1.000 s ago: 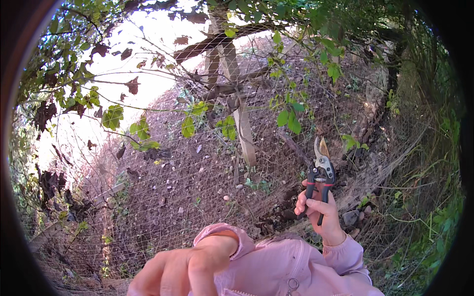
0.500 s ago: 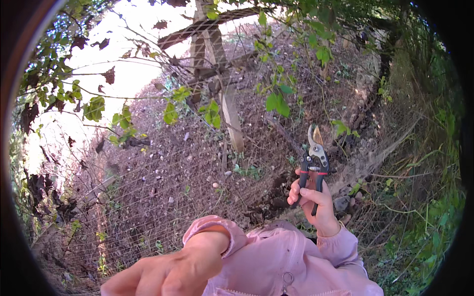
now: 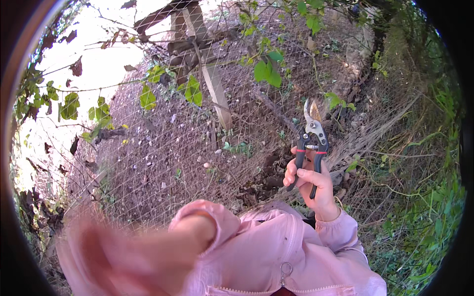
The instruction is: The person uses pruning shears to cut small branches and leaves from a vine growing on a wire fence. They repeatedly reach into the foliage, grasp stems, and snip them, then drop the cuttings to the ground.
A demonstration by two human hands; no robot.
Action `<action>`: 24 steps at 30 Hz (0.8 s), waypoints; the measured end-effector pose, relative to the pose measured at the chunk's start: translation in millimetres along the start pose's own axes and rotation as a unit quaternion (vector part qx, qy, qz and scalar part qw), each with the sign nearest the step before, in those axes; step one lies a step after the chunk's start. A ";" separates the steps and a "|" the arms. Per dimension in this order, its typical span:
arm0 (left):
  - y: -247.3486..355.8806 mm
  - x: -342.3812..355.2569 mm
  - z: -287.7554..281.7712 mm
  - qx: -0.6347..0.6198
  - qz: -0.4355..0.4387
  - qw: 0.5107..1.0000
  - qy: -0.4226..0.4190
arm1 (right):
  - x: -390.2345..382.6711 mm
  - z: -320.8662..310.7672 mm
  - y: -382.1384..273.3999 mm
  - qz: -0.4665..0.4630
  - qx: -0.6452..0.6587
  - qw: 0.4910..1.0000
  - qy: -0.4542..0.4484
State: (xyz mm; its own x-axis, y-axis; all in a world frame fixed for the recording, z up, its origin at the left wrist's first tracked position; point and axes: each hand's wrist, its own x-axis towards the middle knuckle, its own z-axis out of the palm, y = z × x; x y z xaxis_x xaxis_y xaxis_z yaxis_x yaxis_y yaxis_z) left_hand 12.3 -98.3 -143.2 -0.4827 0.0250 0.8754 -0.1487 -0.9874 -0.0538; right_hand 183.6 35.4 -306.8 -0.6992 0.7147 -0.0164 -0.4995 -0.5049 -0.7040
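My right hand (image 3: 318, 185) holds pruning shears (image 3: 315, 130) upright, with black and red handles and a metal head; the blades are pointed away from me, one with brownish marks. My left hand (image 3: 113, 251) is at the lower left, smeared by motion, so its fingers and anything in them cannot be made out. Behind both hands stretches thin netting (image 3: 163, 158). My pink jacket (image 3: 271, 251) with a zip and ring pull fills the lower middle.
A wooden post (image 3: 217, 98) with crossing branches stands beyond the netting at the top. Leafy twigs (image 3: 266, 71) hang across it. Stony soil with dry litter covers the slope. Dense green plants (image 3: 424, 207) line the right side; dead leaves hang at the left.
My left hand has swung left and is now blurred. The scene has shifted up and leftward in view; my right hand still holds the shears.
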 end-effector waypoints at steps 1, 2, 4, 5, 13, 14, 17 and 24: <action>0.1 4.9 -10.8 0.011 -0.045 0.995 0.083 | -0.7 0.1 0.7 0.001 -0.001 1.000 0.003; -1.4 6.8 -18.4 0.018 -0.061 0.978 0.196 | -0.8 0.6 1.2 0.005 -0.004 1.000 -0.001; -14.9 1.2 -29.3 0.147 -0.050 0.981 0.120 | 0.2 1.2 1.3 -0.003 -0.007 1.000 -0.008; -22.2 -4.1 -30.2 0.206 -0.030 0.973 0.100 | 0.3 1.3 1.1 -0.001 -0.012 1.000 -0.010; -59.4 -17.6 -31.8 0.454 -0.068 0.888 -0.017 | 6.2 -2.8 1.1 -0.034 -0.044 0.998 0.001; -68.9 -25.1 -33.0 0.487 -0.130 0.863 -0.017 | 7.1 -3.4 1.4 -0.041 -0.056 0.998 0.006; -87.5 -34.4 -50.3 0.609 -0.306 0.711 -0.171 | 9.9 -5.8 1.2 -0.083 -0.088 0.992 0.023; -118.3 -60.2 -84.6 0.769 -0.239 0.541 -0.243 | 12.3 -15.2 -7.6 -0.131 -0.115 0.983 0.054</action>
State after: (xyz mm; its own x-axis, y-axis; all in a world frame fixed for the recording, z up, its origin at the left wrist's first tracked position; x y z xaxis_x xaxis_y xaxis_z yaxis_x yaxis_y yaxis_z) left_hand -14.1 30.2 -230.1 -0.3667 0.6604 0.6553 0.9178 0.1416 0.3709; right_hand 186.6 55.4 -312.4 -0.4974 0.8592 0.1197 -0.5167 -0.1826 -0.8365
